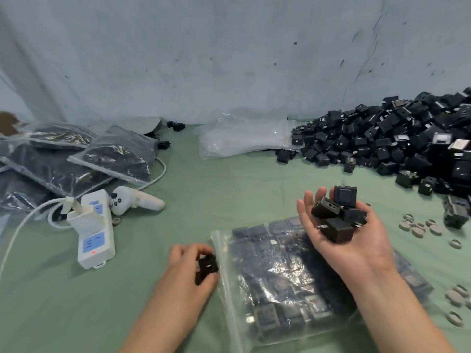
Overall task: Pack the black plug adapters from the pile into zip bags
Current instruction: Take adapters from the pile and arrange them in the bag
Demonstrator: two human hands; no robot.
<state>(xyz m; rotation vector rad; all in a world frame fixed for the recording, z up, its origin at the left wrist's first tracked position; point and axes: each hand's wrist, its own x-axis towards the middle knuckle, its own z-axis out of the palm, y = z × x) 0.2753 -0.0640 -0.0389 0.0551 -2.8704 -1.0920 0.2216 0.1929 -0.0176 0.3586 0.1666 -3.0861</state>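
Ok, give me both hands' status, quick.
Left hand: closed on one black plug adapter at the zip bag mouth.
Right hand: palm up, cupping several adapters.

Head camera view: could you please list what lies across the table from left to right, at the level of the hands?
White power strip → left hand pinching one black adapter → zip bag being filled → right hand cupping several adapters → small grey rings.

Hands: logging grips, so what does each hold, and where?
Left hand pinches one adapter by its sides; right hand cradles several adapters in its palm.
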